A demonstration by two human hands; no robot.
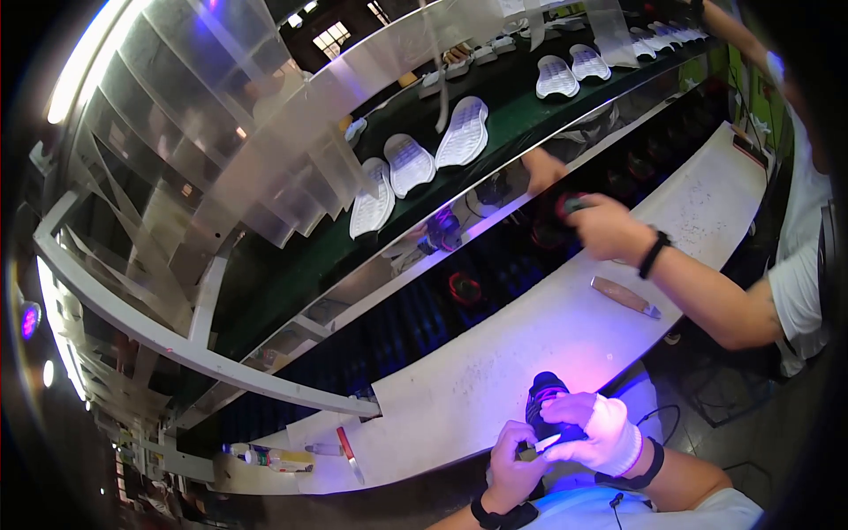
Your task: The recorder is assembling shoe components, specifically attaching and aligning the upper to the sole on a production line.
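Note:
A dark shoe [547, 386] with pink-purple lacing is held just past the bench's near edge, under violet light. My right hand [608, 435], in a white glove, is closed over the shoe's near part, its fingers across the upper. Beside it my bare left hand [512, 461] is pinched, its fingertips close to the glove's thumb. A small pale, pointed piece [548, 442] shows between the two hands; its kind is unclear. What my left fingers grip is largely hidden. Black bands circle both my wrists.
The curved white bench [442, 406] carries a wooden-handled knife [622, 295], a red-handled tool [350, 452] and bottles [276, 458]. Beyond it, a dark roller track bears a shoe [464, 289]. Pale soles [411, 166] lie on a green belt. At right, a co-worker's hand [609, 228] holds a dark item.

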